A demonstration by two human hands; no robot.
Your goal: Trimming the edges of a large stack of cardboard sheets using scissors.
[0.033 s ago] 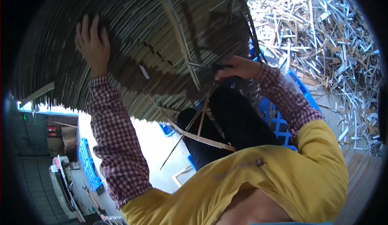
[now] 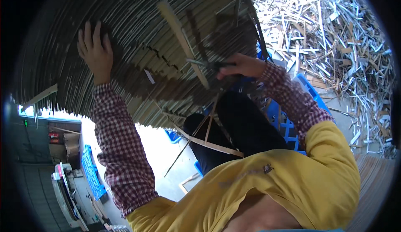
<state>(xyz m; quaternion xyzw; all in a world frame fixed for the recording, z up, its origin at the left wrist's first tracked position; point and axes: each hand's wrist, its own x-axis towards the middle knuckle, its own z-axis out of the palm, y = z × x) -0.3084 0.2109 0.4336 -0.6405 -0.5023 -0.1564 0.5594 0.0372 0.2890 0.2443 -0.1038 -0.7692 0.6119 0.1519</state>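
Observation:
A large stack of thin brown cardboard-like sheets (image 2: 138, 71), its layered edges facing me, fills the upper left and middle. My left hand (image 2: 95, 50) lies against these edges with its fingers stretched out, holding nothing. My right hand (image 2: 244, 66) is closed around a dark-handled hand tool (image 2: 215, 66) with a thin metal end, blurred enough that I cannot tell its exact kind. The metal end touches or crosses in front of a loose tan strip (image 2: 184, 42) lying over the stack. Another strip (image 2: 211, 145) rests across my lap.
A big heap of cardboard offcuts (image 2: 330, 44) covers the floor at right. Blue plastic pallets (image 2: 311, 91) are beside my legs, and another blue pallet (image 2: 91, 171) stands at left. A pale machine (image 2: 69, 192) is at lower left. More stacked sheets (image 2: 374, 186) lie at lower right.
My right hand and the tool have shifted slightly left. The upper end of the loose tan strip has also moved a little left. My left hand sits slightly lower in view, still flat.

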